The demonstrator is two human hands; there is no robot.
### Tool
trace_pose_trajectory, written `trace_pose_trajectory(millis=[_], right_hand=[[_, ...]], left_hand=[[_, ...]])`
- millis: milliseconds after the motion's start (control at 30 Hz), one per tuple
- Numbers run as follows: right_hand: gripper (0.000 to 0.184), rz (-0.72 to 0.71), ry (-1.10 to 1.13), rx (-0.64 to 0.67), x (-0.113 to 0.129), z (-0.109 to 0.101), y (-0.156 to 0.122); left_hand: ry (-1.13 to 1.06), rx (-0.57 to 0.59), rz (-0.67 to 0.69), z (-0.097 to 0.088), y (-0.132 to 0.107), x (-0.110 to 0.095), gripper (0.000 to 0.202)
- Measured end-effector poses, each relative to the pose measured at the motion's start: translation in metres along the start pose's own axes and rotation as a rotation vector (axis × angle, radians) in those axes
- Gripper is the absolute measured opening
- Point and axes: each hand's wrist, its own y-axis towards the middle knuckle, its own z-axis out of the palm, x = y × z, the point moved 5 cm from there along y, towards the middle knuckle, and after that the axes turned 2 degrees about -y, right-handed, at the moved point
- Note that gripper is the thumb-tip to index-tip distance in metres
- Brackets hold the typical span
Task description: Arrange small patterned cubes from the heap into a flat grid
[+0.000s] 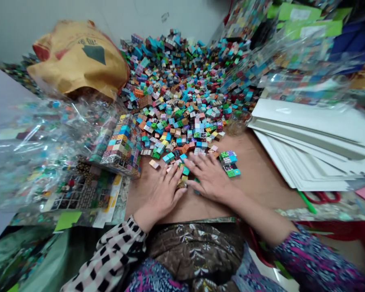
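Note:
My left hand [162, 195] lies low over the brown board [252, 162], its fingers stretched forward among a few loose printed cubes [184, 169]. Beside it, my right hand [212, 178] rests palm down with spread fingers at the front edge of a big heap of small colourful cubes [176, 97]. Some cubes between and under the two hands are partly hidden. Just right of my right hand sits a small group of joined cubes [230, 163], mostly green, blue and black. Neither hand is closed around anything.
Left of the board stands a block of stacked cubes [120, 144], beside clear plastic packs [45, 138]. A yellow sack [82, 61] lies behind. On the right are white card sheets [307, 150], red-handled scissors [324, 197], a green stick [306, 201] and more bagged cubes [304, 87].

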Motion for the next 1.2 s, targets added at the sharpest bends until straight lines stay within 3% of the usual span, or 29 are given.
trace_pose_trajectory(millis=[133, 300, 533, 767, 900, 1033, 1133, 1200], right_hand=[[0.056, -0.071, -0.002, 0.054, 0.005, 0.003, -0.002], [0.054, 0.076, -0.092, -0.004, 0.003, 0.0, -0.012], [0.056, -0.041, -0.111, 0.036, 0.043, 0.008, -0.016], [0.068, 0.045, -0.127, -0.008, 0.016, 0.003, -0.021], [0.065, -0.158, -0.113, 0.121, 0.02, 0.007, -0.009], [0.062, -0.292, -0.125, 0.119, 0.024, 0.005, -0.009], [0.067, -0.186, -0.135, 0.13, 0.019, 0.007, -0.009], [0.073, -0.055, -0.137, 0.147, 0.015, 0.008, -0.007]], left_hand=[[0.067, 0.054, -0.027, 0.003, -0.012, -0.003, 0.061], [0.135, -0.023, -0.133, 0.004, -0.026, 0.001, 0.078], [0.141, -0.019, -0.092, 0.012, -0.019, -0.003, 0.063], [0.118, -0.078, -0.111, 0.005, -0.032, -0.004, 0.082], [0.125, -0.019, -0.135, 0.017, -0.029, -0.001, 0.077], [0.142, -0.071, -0.087, 0.011, -0.027, -0.002, 0.081], [0.166, -0.122, -0.024, -0.002, -0.022, -0.001, 0.083], [0.174, -0.068, 0.004, -0.005, -0.015, 0.002, 0.079]])
